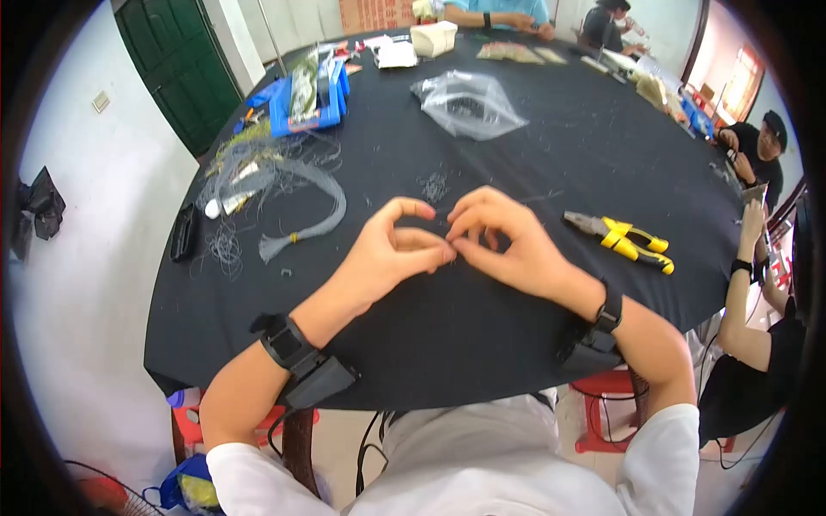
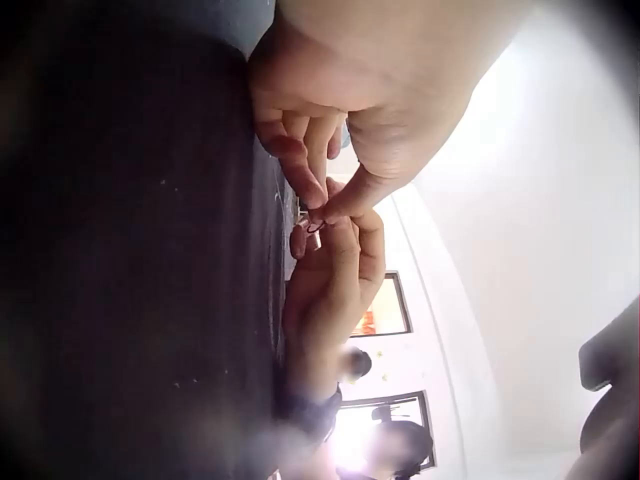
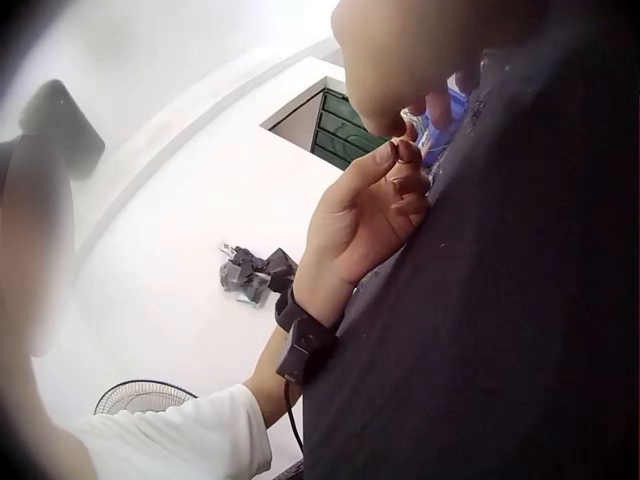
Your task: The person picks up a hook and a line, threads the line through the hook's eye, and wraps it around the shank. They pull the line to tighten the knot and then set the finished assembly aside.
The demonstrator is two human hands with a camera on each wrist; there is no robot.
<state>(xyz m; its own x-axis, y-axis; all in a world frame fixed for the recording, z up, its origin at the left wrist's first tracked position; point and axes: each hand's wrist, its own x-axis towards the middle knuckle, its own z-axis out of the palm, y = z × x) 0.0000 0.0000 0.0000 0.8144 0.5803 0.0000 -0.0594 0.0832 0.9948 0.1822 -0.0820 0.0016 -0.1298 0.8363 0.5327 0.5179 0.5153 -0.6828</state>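
Above the near part of the table, my left hand (image 1: 387, 254) and right hand (image 1: 516, 249) meet fingertip to fingertip. Thumb and index finger of each pinch at one tiny thin loop (image 2: 316, 228), dark in the left wrist view and mostly covered by the fingertips; I cannot tell what it is made of. Right of the hands lie combination pliers (image 1: 621, 238) with yellow and black handles. A bundle of clear line (image 1: 335, 206), tied with a yellow band, curves on the cloth to the left. Just beyond the fingers is a small heap of clear clippings (image 1: 434, 187).
Black cloth covers the round table (image 1: 551, 163). Farther back are a clear plastic bag (image 1: 469, 103) and a blue packet (image 1: 310, 107). Tangled loose line (image 1: 225, 249) and a black case (image 1: 183, 232) lie at the left edge. Other people sit around the far and right sides.
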